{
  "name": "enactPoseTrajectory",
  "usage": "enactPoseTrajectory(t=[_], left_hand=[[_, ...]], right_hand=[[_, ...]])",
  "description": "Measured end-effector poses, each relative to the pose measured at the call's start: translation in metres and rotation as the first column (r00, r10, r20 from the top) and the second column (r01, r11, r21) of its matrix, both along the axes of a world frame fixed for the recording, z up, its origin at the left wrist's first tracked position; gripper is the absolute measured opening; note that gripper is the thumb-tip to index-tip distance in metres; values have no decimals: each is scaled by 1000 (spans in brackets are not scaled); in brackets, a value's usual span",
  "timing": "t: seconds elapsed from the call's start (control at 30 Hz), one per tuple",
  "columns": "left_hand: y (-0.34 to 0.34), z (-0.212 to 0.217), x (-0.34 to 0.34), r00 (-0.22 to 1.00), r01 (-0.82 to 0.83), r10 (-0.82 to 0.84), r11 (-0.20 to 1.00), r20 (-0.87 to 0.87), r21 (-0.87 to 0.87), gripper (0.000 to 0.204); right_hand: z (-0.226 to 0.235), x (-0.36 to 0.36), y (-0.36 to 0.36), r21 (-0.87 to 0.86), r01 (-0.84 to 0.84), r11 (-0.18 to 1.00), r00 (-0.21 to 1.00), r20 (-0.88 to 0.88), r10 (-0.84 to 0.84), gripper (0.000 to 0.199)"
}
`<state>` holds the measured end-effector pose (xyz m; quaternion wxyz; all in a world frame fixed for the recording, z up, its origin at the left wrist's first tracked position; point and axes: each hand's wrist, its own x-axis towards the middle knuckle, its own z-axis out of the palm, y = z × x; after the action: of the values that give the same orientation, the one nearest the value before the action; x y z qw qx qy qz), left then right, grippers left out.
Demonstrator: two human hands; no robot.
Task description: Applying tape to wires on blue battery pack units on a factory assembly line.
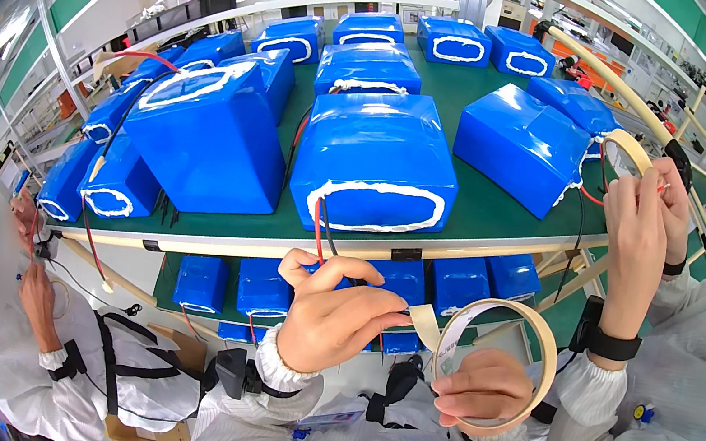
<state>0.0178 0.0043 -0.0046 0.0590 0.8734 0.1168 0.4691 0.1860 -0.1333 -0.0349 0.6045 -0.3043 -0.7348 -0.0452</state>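
Note:
A large blue-wrapped battery pack (382, 147) with a white sealant ring faces me at the front of the bench. Its red and black wires (319, 220) hang over the edge and pass behind my left hand (336, 318). That hand is closed in a pinch, and a dark wire tip shows at its fingertips beside the loose end of tape (424, 326). My right hand (485, 388) grips a roll of masking tape (548, 359), its fingers through the ring. The strip runs from the roll toward my left fingertips. How much of the wires the left fingers cover is hidden.
More blue packs (210, 135) crowd the green bench (470, 229), and others (266, 285) lie on the shelf below. A pale pipe rail (348, 250) edges the bench. At right, a co-worker's hands (646, 214) hold another tape roll (628, 150); another person (40, 301) works at left.

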Motion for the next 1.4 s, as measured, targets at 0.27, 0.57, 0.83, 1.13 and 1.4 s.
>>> enactPoseTrajectory(t=[0.27,0.57,0.83,1.13,1.4], left_hand=[[2,-1,2,1000,-8,8,1000,7,-17,21],[14,-5,-12,992,124,-124,992,-20,-25,19],[35,-10,-22,946,324,-323,946,-19,29,19],[32,-7,-25,940,341,-341,940,-4,26,16],[23,-5,-25,960,281,-279,958,30,-63,21]], right_hand=[[76,139,22,-41,796,603,564,411,-716,9],[19,59,7,-187,87,978,995,-28,-94,14],[-17,-56,-7,-104,316,943,930,-164,-330,24],[-11,-77,-20,-101,301,948,948,-78,-309,19],[-13,-74,-14,2,198,980,977,84,-197,21]])
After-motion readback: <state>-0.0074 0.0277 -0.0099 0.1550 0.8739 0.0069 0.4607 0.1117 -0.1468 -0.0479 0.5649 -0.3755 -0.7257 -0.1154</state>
